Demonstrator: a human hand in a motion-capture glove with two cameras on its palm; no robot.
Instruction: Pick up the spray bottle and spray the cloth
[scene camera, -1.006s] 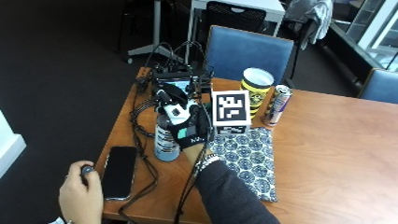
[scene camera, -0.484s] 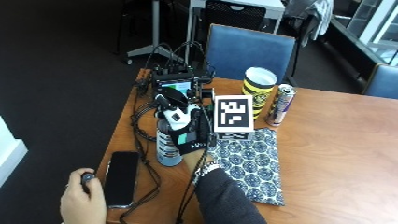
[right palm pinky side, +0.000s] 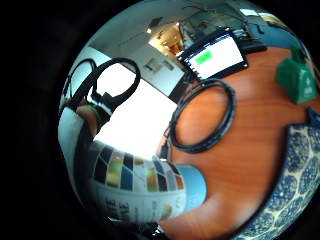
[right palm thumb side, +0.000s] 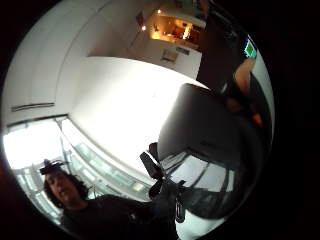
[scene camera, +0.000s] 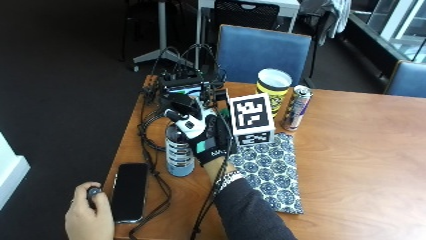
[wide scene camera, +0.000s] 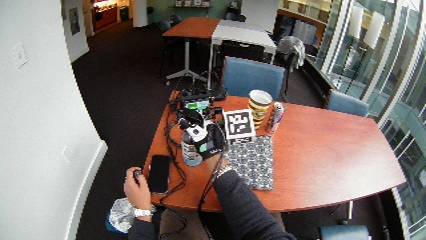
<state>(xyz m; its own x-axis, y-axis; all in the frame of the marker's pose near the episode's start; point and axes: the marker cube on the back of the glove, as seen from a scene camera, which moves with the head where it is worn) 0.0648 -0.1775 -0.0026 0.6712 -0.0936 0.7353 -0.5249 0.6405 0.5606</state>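
hand (scene camera: 212, 145) grips spray bottle (scene camera: 180, 152); cloth (scene camera: 269, 170) alongside; phone (scene camera: 128, 191), cup (scene camera: 273, 86) near

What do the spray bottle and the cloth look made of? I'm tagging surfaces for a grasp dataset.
Spray bottle: likely glossy plastic, judging by its smooth pale blue base and the wrapped printed label of coloured squares in the little finger side palm view.
Cloth: appears to be matte woven fabric with a blue-and-white medallion print, lying flat on the table.
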